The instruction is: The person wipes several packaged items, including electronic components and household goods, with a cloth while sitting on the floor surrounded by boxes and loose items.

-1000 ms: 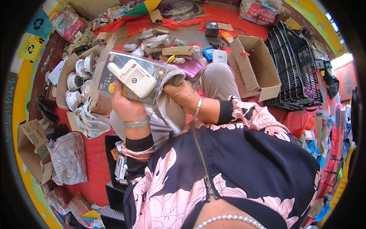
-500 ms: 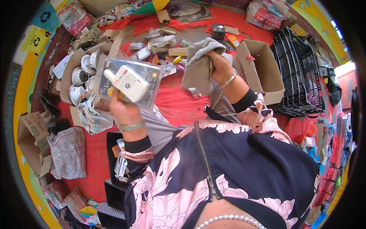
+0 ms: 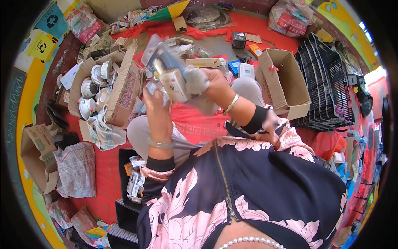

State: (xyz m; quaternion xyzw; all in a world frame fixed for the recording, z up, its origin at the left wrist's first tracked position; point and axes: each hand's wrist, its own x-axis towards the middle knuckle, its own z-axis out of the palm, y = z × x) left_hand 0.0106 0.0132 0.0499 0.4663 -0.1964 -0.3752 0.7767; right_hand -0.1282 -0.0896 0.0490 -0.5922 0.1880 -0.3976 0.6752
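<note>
Both hands are raised in front of the chest over the lap. The right hand [image 3: 215, 89] is closed around a grey rag [image 3: 195, 79], pressing it against the side of a small cream-coloured device [image 3: 174, 85] that seems to sit in a clear plastic package [image 3: 159, 56]; the rag lies between palm and device, as one would hold it for wiping. The left hand [image 3: 155, 110] comes up from below with its fingers curled about the lower edge of the package, propping it steady so the other hand can press on it. How firmly those fingers grip cannot be told, since the package and motion blur hide them.

Everything else lies on a red cloth floor [image 3: 103, 174], set out within arm's reach. To the person's left, an open cardboard box [image 3: 124, 91] holds white round lamp fittings [image 3: 89, 89], with a crumpled pale cloth [image 3: 105, 133] draped at its near corner. To the right stands an empty cardboard box [image 3: 282, 83] with flaps up, just beside a stack of black plastic crates [image 3: 327, 83]. Further ahead, small boxes and packaging scraps [image 3: 244, 68] are scattered. A checked cloth [image 3: 76, 168] lies well off to the left beside another flattened carton [image 3: 37, 155].
</note>
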